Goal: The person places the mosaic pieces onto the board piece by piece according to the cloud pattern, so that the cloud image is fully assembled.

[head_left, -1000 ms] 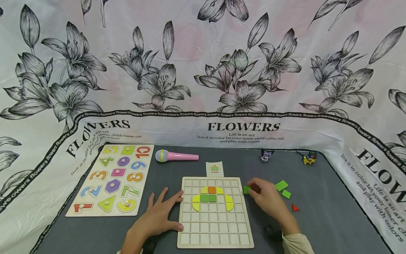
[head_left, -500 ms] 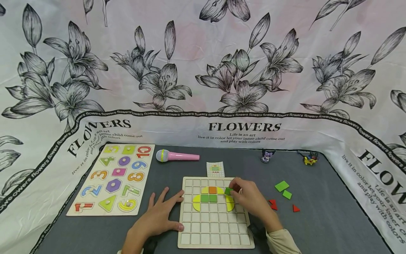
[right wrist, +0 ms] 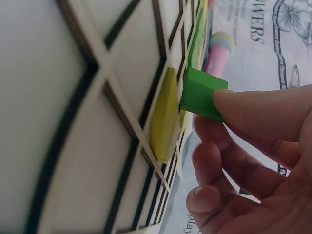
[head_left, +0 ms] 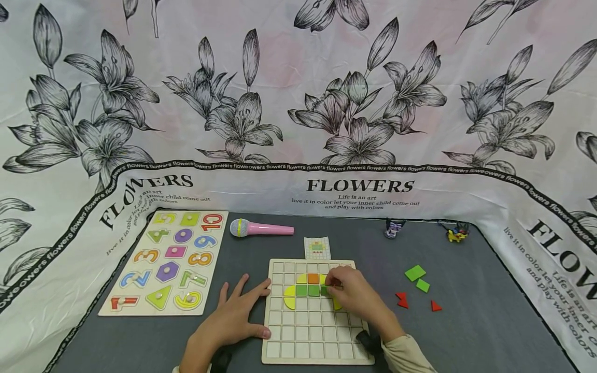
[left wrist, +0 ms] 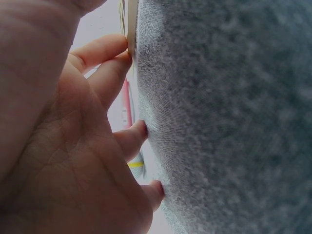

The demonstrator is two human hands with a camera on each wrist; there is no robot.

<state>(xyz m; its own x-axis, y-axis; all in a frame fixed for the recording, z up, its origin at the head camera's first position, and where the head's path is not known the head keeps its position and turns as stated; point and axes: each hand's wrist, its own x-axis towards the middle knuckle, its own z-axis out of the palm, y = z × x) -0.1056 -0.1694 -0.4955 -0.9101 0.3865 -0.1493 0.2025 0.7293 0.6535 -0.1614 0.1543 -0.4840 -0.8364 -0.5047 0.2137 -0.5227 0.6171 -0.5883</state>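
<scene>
A wooden grid board [head_left: 313, 336] lies on the grey table mat, with an orange tile [head_left: 313, 278], green tiles [head_left: 306, 290] and yellow curved pieces [head_left: 288, 297] set in its upper rows. My right hand [head_left: 333, 288] pinches a green square tile [head_left: 324, 290] and holds it down at the cell just right of the green pair. In the right wrist view the green tile [right wrist: 199, 95] sits tilted against the board [right wrist: 73, 122], beside a yellow piece [right wrist: 163, 117]. My left hand [head_left: 235, 311] lies flat with spread fingers, its fingertips [left wrist: 122, 48] against the board's left edge.
A number puzzle board [head_left: 163, 261] lies at the left and a pink toy microphone [head_left: 261, 228] behind the grid board. A small pattern card [head_left: 317, 247] sits at its top edge. Loose green squares [head_left: 417, 277] and red triangles [head_left: 402, 299] lie to the right. Two small figures [head_left: 393, 228] stand at the back.
My right hand carried the green tile leftward from beside the board's right edge onto the board, down to the row of green tiles. The left hand has stayed in place.
</scene>
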